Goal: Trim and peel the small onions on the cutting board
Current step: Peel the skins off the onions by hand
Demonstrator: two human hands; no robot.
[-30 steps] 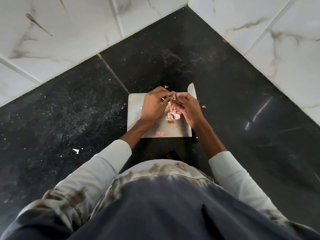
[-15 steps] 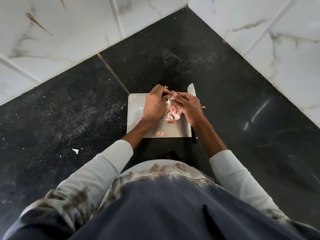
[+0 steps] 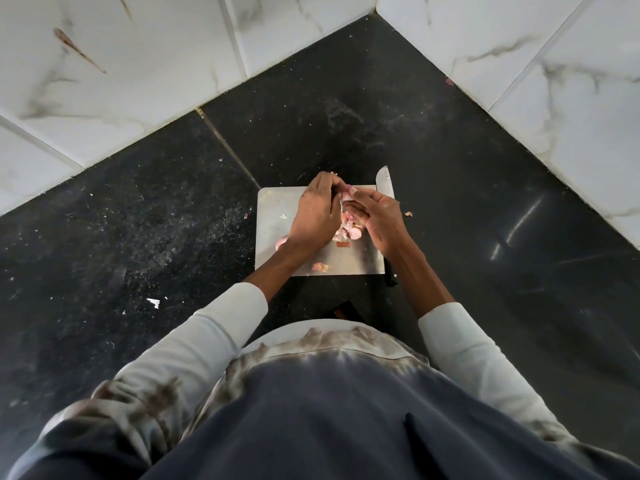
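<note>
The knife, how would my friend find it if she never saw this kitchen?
Start at the pale cutting board on the black counter. Look along its right edge, beside the right hand. The knife lies there, its shiny blade tip poking past the board's far corner, the only metal thing.

So the whole thing sits on a black speckled stone countertop (image 3: pixel 346 109), tucked into a corner of white marble-look tiles. A pale cutting board (image 3: pixel 273 216) lies flat on it. A knife (image 3: pixel 385 180) lies along the board's right edge, blade tip poking past the far corner. A scrap of onion skin (image 3: pixel 409 214) lies just right of the board, and a white fleck (image 3: pixel 153 302) well off to the board's near left.
</note>
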